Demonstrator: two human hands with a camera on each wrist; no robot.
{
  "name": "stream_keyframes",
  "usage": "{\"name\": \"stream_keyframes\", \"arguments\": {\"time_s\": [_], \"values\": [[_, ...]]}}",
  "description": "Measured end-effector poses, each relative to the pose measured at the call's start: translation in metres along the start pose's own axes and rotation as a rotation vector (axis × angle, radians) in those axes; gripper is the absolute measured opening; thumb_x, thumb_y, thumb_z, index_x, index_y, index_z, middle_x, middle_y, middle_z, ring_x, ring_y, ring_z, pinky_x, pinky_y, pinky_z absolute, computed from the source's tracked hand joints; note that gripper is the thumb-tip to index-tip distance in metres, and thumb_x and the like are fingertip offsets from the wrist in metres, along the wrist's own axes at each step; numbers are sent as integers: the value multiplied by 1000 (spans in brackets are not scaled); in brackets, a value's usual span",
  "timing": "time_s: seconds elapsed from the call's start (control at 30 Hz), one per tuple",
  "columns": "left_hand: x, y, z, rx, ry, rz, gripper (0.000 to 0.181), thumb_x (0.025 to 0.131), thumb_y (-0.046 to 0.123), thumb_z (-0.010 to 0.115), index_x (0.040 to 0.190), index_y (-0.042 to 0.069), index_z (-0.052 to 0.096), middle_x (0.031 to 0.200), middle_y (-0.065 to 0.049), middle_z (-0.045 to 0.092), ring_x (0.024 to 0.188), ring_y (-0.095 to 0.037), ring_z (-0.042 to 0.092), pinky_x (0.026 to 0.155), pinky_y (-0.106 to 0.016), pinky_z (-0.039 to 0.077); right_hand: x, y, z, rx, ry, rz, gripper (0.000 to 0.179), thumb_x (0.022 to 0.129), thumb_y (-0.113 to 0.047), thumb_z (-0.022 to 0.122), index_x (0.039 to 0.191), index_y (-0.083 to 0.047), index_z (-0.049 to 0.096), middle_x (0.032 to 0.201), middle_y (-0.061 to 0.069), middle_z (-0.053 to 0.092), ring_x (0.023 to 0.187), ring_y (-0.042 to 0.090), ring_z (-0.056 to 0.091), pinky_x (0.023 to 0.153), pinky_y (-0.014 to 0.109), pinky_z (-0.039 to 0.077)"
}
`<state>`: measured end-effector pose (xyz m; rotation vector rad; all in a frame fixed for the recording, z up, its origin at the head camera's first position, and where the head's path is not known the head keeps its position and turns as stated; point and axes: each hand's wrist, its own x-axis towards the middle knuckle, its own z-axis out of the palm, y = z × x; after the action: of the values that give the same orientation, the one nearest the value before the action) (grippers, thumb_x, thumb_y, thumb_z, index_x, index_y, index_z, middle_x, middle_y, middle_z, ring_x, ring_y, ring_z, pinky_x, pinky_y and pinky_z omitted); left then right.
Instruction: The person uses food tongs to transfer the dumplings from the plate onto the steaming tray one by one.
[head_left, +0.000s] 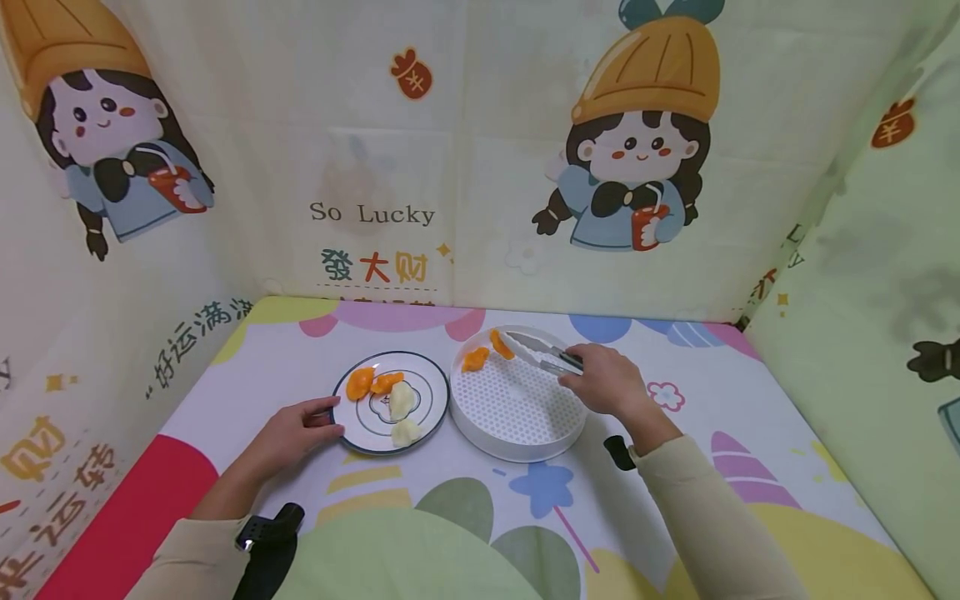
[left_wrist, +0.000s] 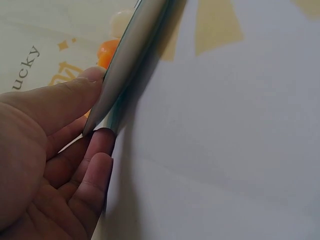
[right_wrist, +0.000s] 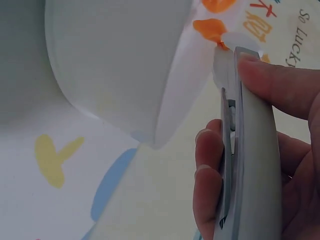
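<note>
My left hand (head_left: 291,435) grips the near-left rim of a white plate (head_left: 372,427) with dark ring lines. In the left wrist view the thumb lies over the rim (left_wrist: 117,75) and fingers are beneath it. Two orange pieces (head_left: 360,383) and two pale pieces (head_left: 402,400) lie on the plate. My right hand (head_left: 609,382) holds metal tongs (head_left: 542,348), their tips around an orange piece (head_left: 501,344) at the far side of a round white perforated tray (head_left: 517,417). Another orange piece (head_left: 476,359) sits inside the tray, left of the tips.
Plate and tray stand side by side, almost touching, on a table covered in a patterned cloth (head_left: 390,550). A printed curtain (head_left: 487,167) hangs behind the table and along both sides. Dark straps (head_left: 273,542) are on the wrists.
</note>
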<state>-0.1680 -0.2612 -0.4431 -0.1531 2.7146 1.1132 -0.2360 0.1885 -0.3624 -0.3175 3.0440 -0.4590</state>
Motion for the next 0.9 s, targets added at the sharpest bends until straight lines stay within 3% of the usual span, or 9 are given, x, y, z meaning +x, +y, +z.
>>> {"name": "stream_keyframes", "arguments": {"time_s": [0.5, 0.9], "values": [[-4, 4, 0, -16, -3, -30, 71, 90, 33, 76, 148, 3, 47, 119, -19, 62, 107, -34, 53, 95, -50, 51, 11, -7, 10, -32, -56, 41, 53, 92, -30, 72, 137, -4, 60, 125, 17, 64, 99, 32, 59, 83, 53, 52], [-5, 6, -1, -28, -2, -35, 71, 90, 33, 76, 148, 2, 47, 121, -21, 61, 108, -34, 53, 95, -50, 51, 2, -15, 6, 32, 0, 13, 57, 91, -32, 73, 139, -5, 58, 127, 16, 64, 101, 32, 59, 83, 51, 52]]}}
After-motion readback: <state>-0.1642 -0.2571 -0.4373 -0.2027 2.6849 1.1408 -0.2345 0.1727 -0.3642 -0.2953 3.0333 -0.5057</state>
